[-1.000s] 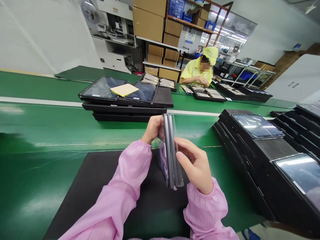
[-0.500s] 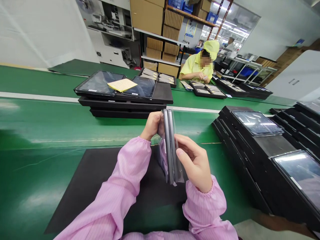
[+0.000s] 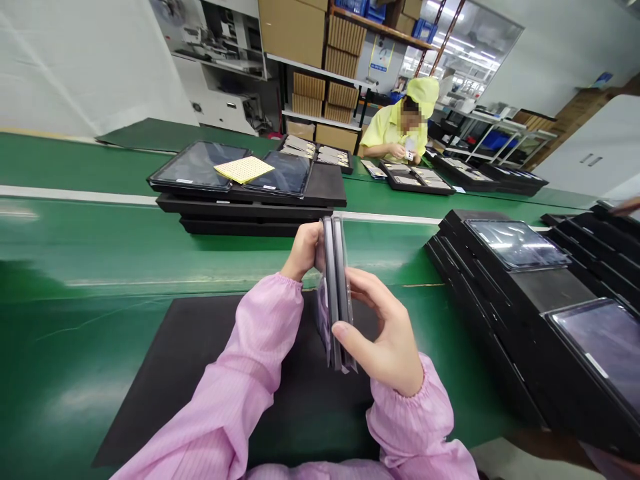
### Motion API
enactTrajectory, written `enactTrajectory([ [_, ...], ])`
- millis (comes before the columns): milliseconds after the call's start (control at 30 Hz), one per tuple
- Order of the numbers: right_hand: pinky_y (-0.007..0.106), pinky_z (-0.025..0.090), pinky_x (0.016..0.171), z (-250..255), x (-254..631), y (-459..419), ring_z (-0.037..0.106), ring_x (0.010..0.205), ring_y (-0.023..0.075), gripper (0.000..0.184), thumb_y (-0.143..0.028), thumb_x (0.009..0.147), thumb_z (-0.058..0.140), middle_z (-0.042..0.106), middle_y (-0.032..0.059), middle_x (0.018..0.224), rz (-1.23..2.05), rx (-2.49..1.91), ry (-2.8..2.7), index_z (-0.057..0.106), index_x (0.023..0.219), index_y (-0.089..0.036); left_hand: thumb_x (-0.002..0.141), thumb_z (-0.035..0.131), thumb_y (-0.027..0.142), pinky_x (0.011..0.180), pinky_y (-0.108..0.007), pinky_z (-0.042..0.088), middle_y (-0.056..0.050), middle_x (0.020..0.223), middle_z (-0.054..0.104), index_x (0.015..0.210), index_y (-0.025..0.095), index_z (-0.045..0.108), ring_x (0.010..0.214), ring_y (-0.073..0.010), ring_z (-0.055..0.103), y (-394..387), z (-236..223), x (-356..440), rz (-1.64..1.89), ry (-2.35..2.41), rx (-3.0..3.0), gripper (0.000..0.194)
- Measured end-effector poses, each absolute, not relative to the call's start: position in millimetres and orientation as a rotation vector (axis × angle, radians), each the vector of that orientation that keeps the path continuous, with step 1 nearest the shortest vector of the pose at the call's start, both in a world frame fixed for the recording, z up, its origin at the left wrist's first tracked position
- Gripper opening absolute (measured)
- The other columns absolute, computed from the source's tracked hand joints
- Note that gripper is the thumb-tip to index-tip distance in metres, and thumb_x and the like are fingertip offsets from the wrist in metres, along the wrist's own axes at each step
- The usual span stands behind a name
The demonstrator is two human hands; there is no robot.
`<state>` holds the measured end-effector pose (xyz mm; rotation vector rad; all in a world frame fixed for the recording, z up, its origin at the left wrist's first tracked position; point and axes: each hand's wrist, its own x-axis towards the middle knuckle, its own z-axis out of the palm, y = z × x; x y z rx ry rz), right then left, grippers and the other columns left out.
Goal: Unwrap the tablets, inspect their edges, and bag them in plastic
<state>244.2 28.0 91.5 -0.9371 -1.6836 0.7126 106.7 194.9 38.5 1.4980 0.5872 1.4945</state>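
Observation:
Two slim dark tablets [image 3: 336,293] in clear plastic film stand on edge side by side, tilted slightly, above a black mat [image 3: 200,360]. My left hand [image 3: 303,251] is closed round their far left side, its fingertips partly hidden behind them. On the near right, my right hand [image 3: 387,328] presses its thumb on the narrow edge while its fingers lie along the right face. Whether the lower edge touches the mat I cannot tell.
Black trays [image 3: 250,212] at the back left carry tablets [image 3: 197,165] and a yellow dotted sheet [image 3: 244,169]. More stacked trays [image 3: 480,287] bearing tablets stand at right. Across the green bench, a person in yellow [image 3: 395,133] handles small parts. Part of another hand [image 3: 627,206] shows at the right edge.
My right thumb has moved down and left onto the tablets' edge, and the film stands out less. Another hand has appeared at the far right, where a tablet lay on the stack.

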Motion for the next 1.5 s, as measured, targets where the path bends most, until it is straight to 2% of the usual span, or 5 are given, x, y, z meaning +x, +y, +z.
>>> enactTrajectory([
  [433,0.046,0.056,0.103,97,244,16,0.065,0.122,0.0289,0.054,-0.03,0.08,0.074,0.064,0.0137,0.131,0.603,-1.035,-1.832,0.052,0.128,-0.021,0.073,0.052,0.088,0.046,-0.031,0.027,0.001,0.044,0.045,0.046,0.021,0.042,0.043,-0.0113,0.037,186,41,111,1.472,0.472,1.562,0.074],
  [800,0.052,0.047,0.115,94,254,8,0.044,0.146,0.0352,0.09,-0.042,0.085,0.074,0.046,0.0206,0.153,0.488,-0.972,-2.118,0.025,0.156,-0.016,0.073,0.048,0.091,0.045,-0.03,0.028,0.001,0.044,0.044,0.047,0.021,0.039,0.043,-0.0113,0.037,193,37,109,1.478,0.443,1.577,0.075],
  [967,0.052,0.048,0.115,96,255,7,0.042,0.147,0.0354,0.098,-0.042,0.084,0.076,0.044,0.0197,0.156,0.467,-0.985,-2.159,0.019,0.16,-0.017,0.073,0.048,0.091,0.045,-0.03,0.027,0.001,0.044,0.045,0.046,0.021,0.041,0.043,-0.0113,0.037,192,39,110,1.477,0.423,1.581,0.075],
  [1267,0.05,0.047,0.117,102,255,4,0.044,0.146,0.0338,0.094,-0.041,0.083,0.078,0.048,0.0188,0.154,0.508,-0.964,-2.164,0.024,0.157,-0.018,0.071,0.047,0.092,0.045,-0.031,0.027,0.001,0.044,0.044,0.048,0.021,0.04,0.042,-0.0115,0.035,186,43,111,1.442,0.389,1.608,0.075],
  [1500,0.046,0.053,0.108,102,253,3,0.058,0.132,0.0307,0.065,-0.038,0.086,0.073,0.059,0.016,0.14,0.623,-0.993,-2.039,0.042,0.14,-0.02,0.066,0.044,0.097,0.045,-0.032,0.024,0.0,0.042,0.043,0.046,0.021,0.044,0.042,-0.0121,0.033,178,50,108,1.346,0.403,1.672,0.079],
])
